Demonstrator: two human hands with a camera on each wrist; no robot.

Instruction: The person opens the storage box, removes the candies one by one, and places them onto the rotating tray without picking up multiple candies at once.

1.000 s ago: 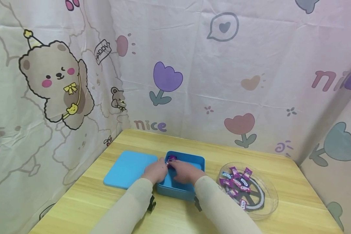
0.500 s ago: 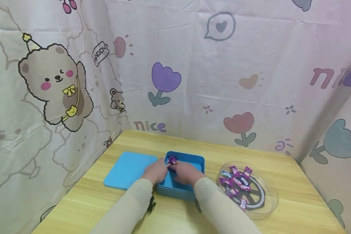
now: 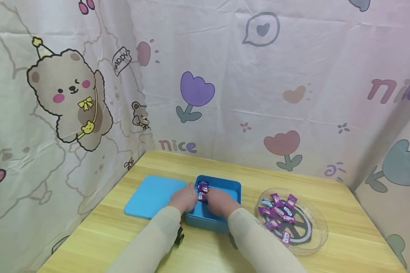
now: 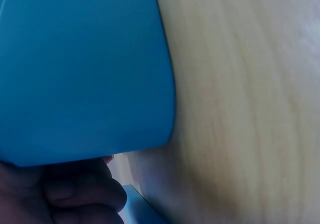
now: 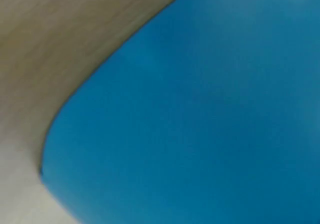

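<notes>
An open blue box (image 3: 208, 225) stands on the table. At its left wall my left hand (image 3: 185, 198) grips the rim, and curled fingers (image 4: 85, 191) show along the outside of that wall in the left wrist view. My right hand (image 3: 219, 201) reaches into the box, knuckles up, its fingertips close by several purple-wrapped candies (image 3: 203, 187) in the far left corner. The hand itself hides whether its fingertips pinch one. The right wrist view holds mostly the blue outer wall (image 5: 175, 124), without the hand.
Left of the box lies a flat light-blue lid (image 3: 153, 195). To the right stands a round clear dish (image 3: 317, 235) with several more wrapped candies (image 3: 278, 211) in it. A printed curtain (image 3: 239, 76) hangs behind the wooden table (image 3: 253, 176).
The right hand has drawn back slightly from the candies, leaving more of them in sight, with one nearer the front. The left hand stays at the box's left rim.
</notes>
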